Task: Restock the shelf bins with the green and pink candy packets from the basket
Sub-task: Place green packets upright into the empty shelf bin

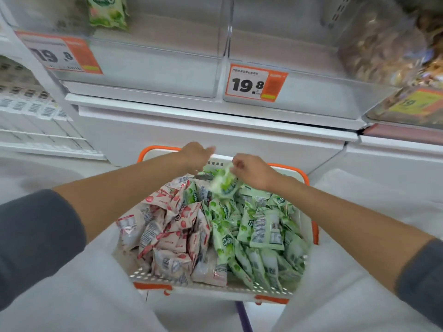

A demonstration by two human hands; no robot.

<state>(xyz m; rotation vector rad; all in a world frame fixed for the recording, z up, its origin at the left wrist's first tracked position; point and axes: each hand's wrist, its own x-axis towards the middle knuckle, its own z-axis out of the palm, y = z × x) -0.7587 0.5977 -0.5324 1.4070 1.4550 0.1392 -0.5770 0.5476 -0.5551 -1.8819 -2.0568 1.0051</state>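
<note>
A white basket [215, 287] with orange trim sits below me, pink candy packets [172, 226] piled in its left half and green candy packets [259, 233] in its right half. My right hand [251, 172] is closed on a green packet [223, 182] lifted just above the pile at the basket's far side. My left hand [197, 154] hovers over the basket's far rim, fingers curled; nothing shows in it. Above, the left clear shelf bin [148, 51] holds one green packet [107, 10]; the middle bin [287, 44] looks bare.
Orange price tags reading 19.8 hang on the left bin [64, 53] and the middle bin [256, 83]. A bin of brown snacks [383, 49] is at the right. A white cabinet front [215, 130] stands right behind the basket. Wire shelving [28, 111] lies at the left.
</note>
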